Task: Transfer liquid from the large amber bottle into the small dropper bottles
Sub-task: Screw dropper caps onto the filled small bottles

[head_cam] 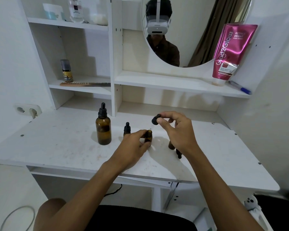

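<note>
The large amber bottle (103, 129) stands upright on the white desk (57, 144) at centre left, with its black dropper cap on. My left hand (135, 142) grips a small uncapped amber dropper bottle (148, 137) standing on the desk. My right hand (177, 129) holds a black dropper cap (155, 119) above it, its glass pipette tip pointing down at the open neck. A second small capped dropper bottle (127, 129) stands just behind my left hand. Another small bottle (171, 145) and a loose black dropper (178, 153) sit partly hidden under my right wrist.
White shelving rises behind the desk with a small dark bottle (66, 70) and a comb (84, 84). A round mirror (182, 30), a pink tube (230, 52) and a pen (239, 87) are at the back right. A wall socket (27, 110) is at left.
</note>
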